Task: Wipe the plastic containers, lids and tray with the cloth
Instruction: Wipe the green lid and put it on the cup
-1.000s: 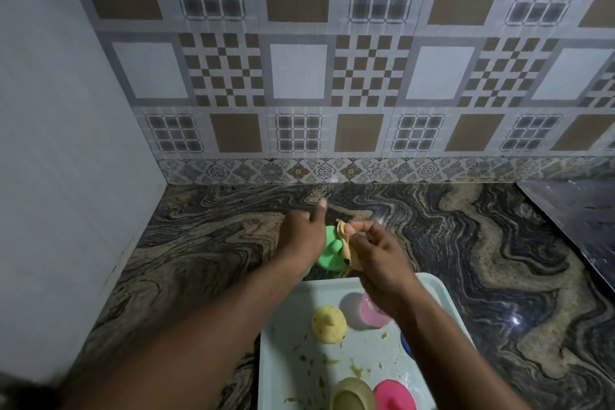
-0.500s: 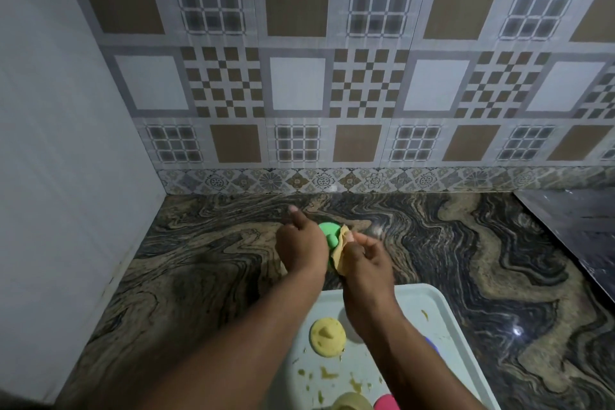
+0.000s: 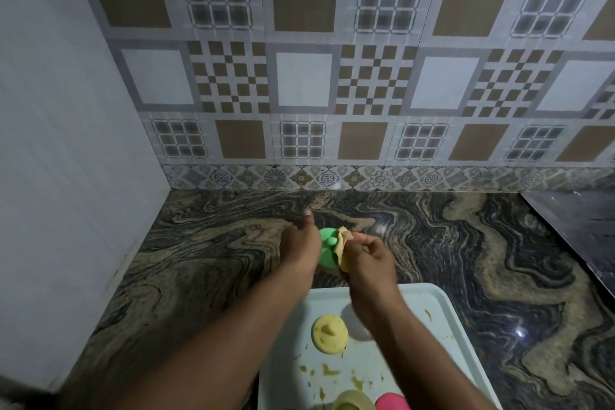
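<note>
Green lid (image 3: 327, 251) with a small knob, held up over the countertop (image 3: 206, 260), just beyond the far rim of the tray (image 3: 447, 308). Gripped from the left by the left hand (image 3: 299, 248), thumb raised, the other fingers hidden behind the back of the hand. Pressed from the right by a tan cloth (image 3: 342, 251), bunched and pinched in the fingertips of the right hand (image 3: 371, 260).

On the pale tray:
- a yellow lid (image 3: 329, 333), knob up, just left of the right wrist
- a pale round container (image 3: 357, 329), half hidden under that wrist
- a yellowish container (image 3: 352, 403) and a pink plastic piece (image 3: 392, 402), both cut off at the bottom edge
- yellow food smears (image 3: 327, 369) scattered over the tray floor

Under it all, dark polished stone with tan swirls, running back to a patterned tile wall (image 3: 299, 76) and left to a plain white side wall (image 3: 66, 143), the two meeting in a corner at the far left. Dark flat slab (image 3: 582, 226) at the counter's far right. Broad run of stone showing left of the arms, and a narrower one between the tray's right rim and the slab.
</note>
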Demonstrator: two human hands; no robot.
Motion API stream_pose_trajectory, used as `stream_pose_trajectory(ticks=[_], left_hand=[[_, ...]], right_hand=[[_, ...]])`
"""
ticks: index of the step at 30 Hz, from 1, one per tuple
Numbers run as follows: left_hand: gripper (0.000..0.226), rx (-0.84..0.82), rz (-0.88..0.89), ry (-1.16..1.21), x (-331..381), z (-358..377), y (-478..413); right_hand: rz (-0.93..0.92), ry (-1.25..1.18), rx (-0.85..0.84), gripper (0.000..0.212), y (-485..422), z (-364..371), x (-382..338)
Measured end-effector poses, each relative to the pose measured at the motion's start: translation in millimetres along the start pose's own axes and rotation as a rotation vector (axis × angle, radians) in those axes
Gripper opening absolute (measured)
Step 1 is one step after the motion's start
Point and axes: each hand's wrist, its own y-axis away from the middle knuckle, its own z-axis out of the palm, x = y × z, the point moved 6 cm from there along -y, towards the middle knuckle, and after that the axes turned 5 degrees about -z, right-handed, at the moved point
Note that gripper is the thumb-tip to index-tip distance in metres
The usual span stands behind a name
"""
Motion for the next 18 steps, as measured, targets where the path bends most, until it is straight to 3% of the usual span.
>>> stream_pose_trajectory(ticks=[2, 4, 6, 8, 10, 12, 15, 16, 18], left_hand=[[0.063, -0.197, 0.002, -0.107, 2.1, 4.2, -5.2], [0.06, -0.167, 0.119, -0.201, 16.3, 3.0, -5.5], [0.059, 0.053, 0.208, -0.157, 26.7, -2.7, 3.2], [0.057, 0.213, 0.151, 0.007, 27.2, -8.2, 18.4], [0.058, 0.237, 0.053, 0.072, 16.3, -7.3, 18.2], [0.058, 0.006, -0.021, 0.063, 6.1, 4.1, 6.1], [0.054, -0.3, -0.046, -0.023, 7.4, 7.9, -2.0], [0.053, -0.274, 0.012, -0.067, 13.9, 6.0, -3.5], [0.055, -0.012, 0.135, -0.047, 25.4, -3.6, -1.1]], right_hand=[[0.084, 0.056, -0.199, 0.008, -8.0, -2.6, -13.4], [0.088, 0.075, -0.296, 0.009, -9.2, -1.5, -25.3], [-0.023, 0.047, -0.197, 0.007, -5.7, 3.6, -25.2], [-0.145, 0.025, -0.007, 0.007, 1.7, 5.3, -10.8], [-0.155, 0.001, 0.119, 0.008, 7.4, 3.7, 2.3], [-0.052, -0.029, 0.063, 0.004, -1.5, -1.1, -2.2], [0.079, -0.005, -0.218, 0.006, -9.1, -5.9, -26.2], [0.072, 0.008, -0.248, 0.006, -7.6, -5.0, -29.5], [-0.039, 0.015, -0.163, 0.009, 1.3, 2.5, -26.0]])
